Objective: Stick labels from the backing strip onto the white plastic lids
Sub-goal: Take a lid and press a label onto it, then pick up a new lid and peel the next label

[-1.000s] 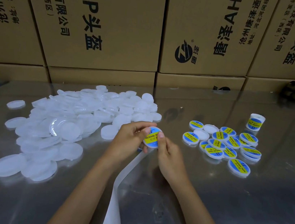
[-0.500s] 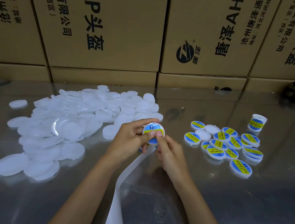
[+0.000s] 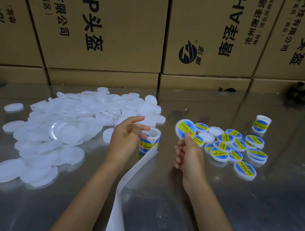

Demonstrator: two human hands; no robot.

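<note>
Just right of the middle of the steel worktop (image 3: 251, 217), my right hand (image 3: 189, 157) pinches the near edge of a round white plastic lid with a fresh blue and yellow label (image 3: 185, 128), lifted above the cluster of already labelled white lids (image 3: 240, 153). My grip there is only thumb and fingertips on the rim, so the lid could tip or slip out if I swing it quickly, and it would knock the finished ones about.

My left hand (image 3: 127, 137) hangs spread and holds nothing, fingers relaxed beside the small roll of blue and yellow labels (image 3: 149, 141) standing on the worktop. The white backing strip (image 3: 127, 190) trails from that roll toward me and off the near edge. With nothing pinning the roll, I judge that a tug on the strip could tip it over or drag it toward me.

The heap of plain white plastic lids (image 3: 57, 131) lies to the left, well apart from the labelled group. A careless reach could scatter them, or bring up two lids stuck together.
</note>
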